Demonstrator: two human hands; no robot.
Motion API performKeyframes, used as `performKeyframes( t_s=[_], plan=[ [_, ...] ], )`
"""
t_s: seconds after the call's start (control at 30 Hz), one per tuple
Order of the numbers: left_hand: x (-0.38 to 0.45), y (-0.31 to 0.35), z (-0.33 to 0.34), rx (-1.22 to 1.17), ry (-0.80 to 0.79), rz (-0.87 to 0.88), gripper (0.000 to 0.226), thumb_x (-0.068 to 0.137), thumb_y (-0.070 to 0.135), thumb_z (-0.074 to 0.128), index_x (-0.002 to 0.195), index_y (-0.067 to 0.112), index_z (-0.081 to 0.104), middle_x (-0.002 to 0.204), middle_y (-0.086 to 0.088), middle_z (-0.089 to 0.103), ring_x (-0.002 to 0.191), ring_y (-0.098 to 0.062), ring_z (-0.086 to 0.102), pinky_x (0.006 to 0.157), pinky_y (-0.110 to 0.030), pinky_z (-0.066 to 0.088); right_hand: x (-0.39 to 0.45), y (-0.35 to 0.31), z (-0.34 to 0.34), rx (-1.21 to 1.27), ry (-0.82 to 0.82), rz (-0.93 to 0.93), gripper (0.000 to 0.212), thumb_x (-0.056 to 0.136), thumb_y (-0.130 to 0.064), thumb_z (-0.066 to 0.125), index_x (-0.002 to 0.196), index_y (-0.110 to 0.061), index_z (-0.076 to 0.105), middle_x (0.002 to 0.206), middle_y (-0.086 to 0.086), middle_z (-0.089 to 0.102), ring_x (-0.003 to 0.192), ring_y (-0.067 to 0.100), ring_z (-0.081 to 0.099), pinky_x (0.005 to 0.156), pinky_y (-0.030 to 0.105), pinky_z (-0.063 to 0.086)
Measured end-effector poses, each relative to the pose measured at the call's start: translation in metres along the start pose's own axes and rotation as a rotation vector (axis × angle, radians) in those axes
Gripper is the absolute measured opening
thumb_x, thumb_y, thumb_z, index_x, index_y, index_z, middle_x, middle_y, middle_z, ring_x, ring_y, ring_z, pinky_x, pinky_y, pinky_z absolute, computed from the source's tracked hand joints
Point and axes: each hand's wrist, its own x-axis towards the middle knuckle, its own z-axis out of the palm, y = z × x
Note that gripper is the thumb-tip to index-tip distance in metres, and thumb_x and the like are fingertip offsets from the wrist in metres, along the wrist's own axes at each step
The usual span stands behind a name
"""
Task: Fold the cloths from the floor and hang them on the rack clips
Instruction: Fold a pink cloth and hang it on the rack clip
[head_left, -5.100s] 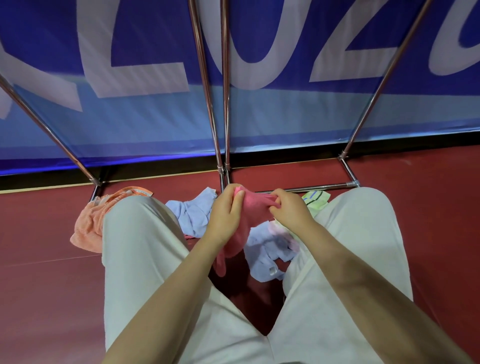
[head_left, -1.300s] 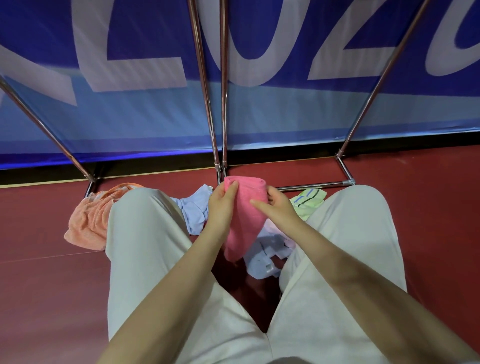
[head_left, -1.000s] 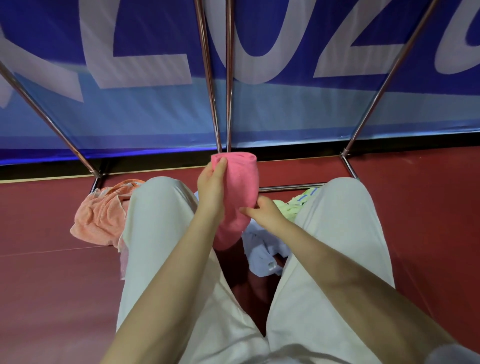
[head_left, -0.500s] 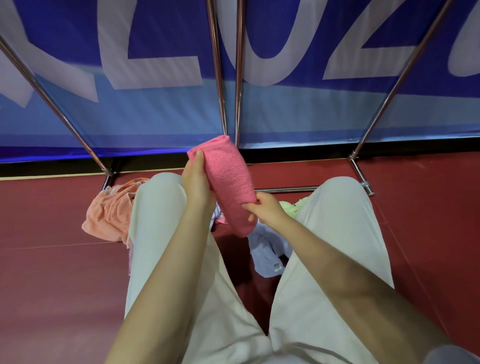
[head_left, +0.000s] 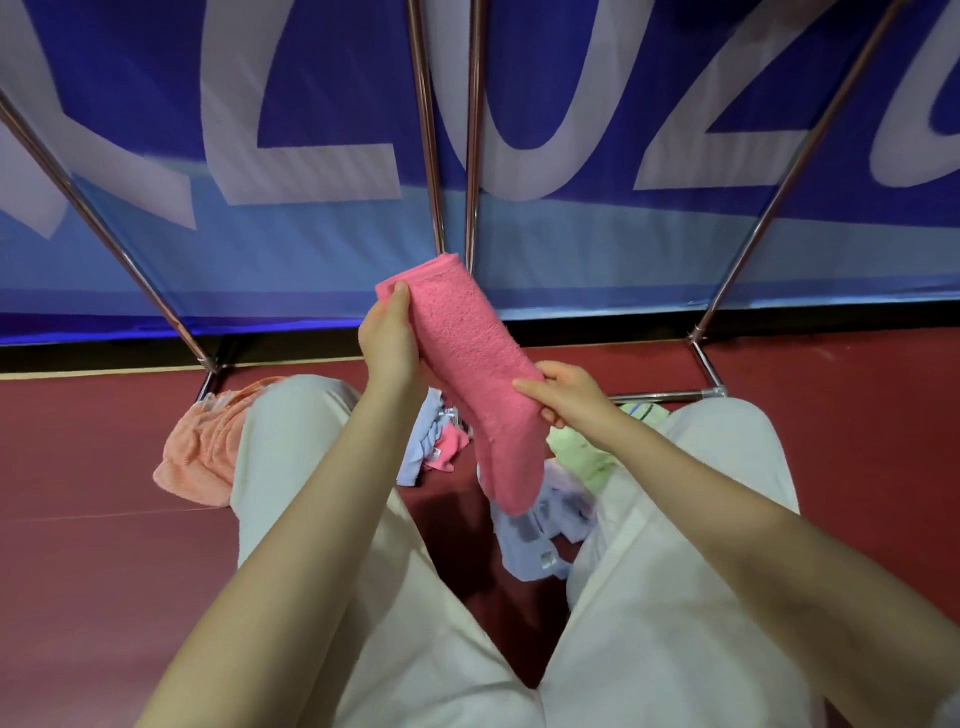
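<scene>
Both hands, left hand (head_left: 388, 340) and right hand (head_left: 563, 397), pinch the folded pink cloth (head_left: 475, 374) in front of the rack poles (head_left: 447, 135); not yet clipped, and several cloths (head_left: 540, 525) remain on the floor below it

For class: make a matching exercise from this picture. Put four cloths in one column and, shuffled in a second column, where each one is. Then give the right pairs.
Column 1
1. pink cloth
2. orange cloth
3. light blue cloth
4. pale green cloth

Column 2
A. on the floor, outside the person's left knee
B. on the floor, against the inside of the right knee
C. off the floor, gripped by the left hand and the right hand
D. on the floor between the legs, below the held cloth

Pairs: 1-C, 2-A, 3-D, 4-B
</scene>
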Motion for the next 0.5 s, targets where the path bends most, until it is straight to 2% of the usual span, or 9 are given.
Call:
performKeyframes(
  t_s=[0.1,0.17,0.27,0.37,0.43,0.5],
  plan=[
    [0.008,0.036,0.032,0.031,-0.022,0.048,0.024,0.096,0.027,0.054,0.074,0.020,0.058,0.075,0.004,0.052,0.068,-0.011,0.045,0.060,-0.027,0.036,0.022,-0.038,-0.027,-0.029,0.047,-0.083,0.013,0.091,-0.014,0.062,0.078,-0.013,0.059,0.053,0.001,0.042,0.034,0.003,0.037,0.036,0.015,0.026],
    [0.013,0.064,0.060,0.021,-0.053,0.095,0.026,0.096,0.022,0.053,0.071,0.020,0.056,0.072,0.004,0.049,0.064,-0.010,0.040,0.057,-0.027,0.033,0.039,-0.071,-0.047,-0.089,0.066,-0.102,0.009,0.092,-0.013,0.059,0.084,-0.009,0.059,0.057,0.007,0.048,0.032,0.002,0.045,0.035,0.014,0.027],
    [0.016,0.109,0.106,0.003,-0.127,0.170,0.030,0.096,0.018,0.052,0.066,0.021,0.053,0.065,0.004,0.046,0.059,-0.009,0.039,0.053,-0.024,0.033,0.063,-0.128,-0.076,-0.073,0.114,-0.104,0.009,0.095,-0.006,0.049,0.089,-0.010,0.052,0.069,0.008,0.058,0.043,0.002,0.061,0.033,0.014,0.030],
    [0.015,0.152,0.145,0.018,-0.222,0.262,0.035,0.096,0.017,0.052,0.061,0.019,0.049,0.051,0.007,0.042,0.052,-0.009,0.036,0.047,-0.023,0.030,0.079,-0.182,-0.106,-0.024,0.171,-0.126,0.014,0.093,0.000,0.043,0.097,-0.009,0.053,0.076,0.008,0.063,0.048,0.003,0.064,0.035,0.014,0.035],
    [0.014,0.178,0.167,0.011,-0.268,0.303,0.030,0.097,0.017,0.054,0.067,0.019,0.053,0.044,0.014,0.045,0.050,-0.006,0.040,0.047,-0.022,0.032,0.085,-0.213,-0.124,0.013,0.204,-0.140,0.016,0.092,-0.001,0.043,0.098,-0.011,0.054,0.075,0.007,0.060,0.046,0.004,0.062,0.035,0.015,0.036],
    [0.014,0.202,0.185,0.011,-0.301,0.334,0.023,0.096,0.018,0.055,0.075,0.016,0.064,0.045,0.016,0.050,0.052,-0.004,0.045,0.053,-0.022,0.040,0.087,-0.239,-0.140,0.054,0.228,-0.158,0.011,0.093,-0.007,0.047,0.093,-0.014,0.055,0.074,0.005,0.056,0.046,0.007,0.058,0.035,0.015,0.037]
  ],
)
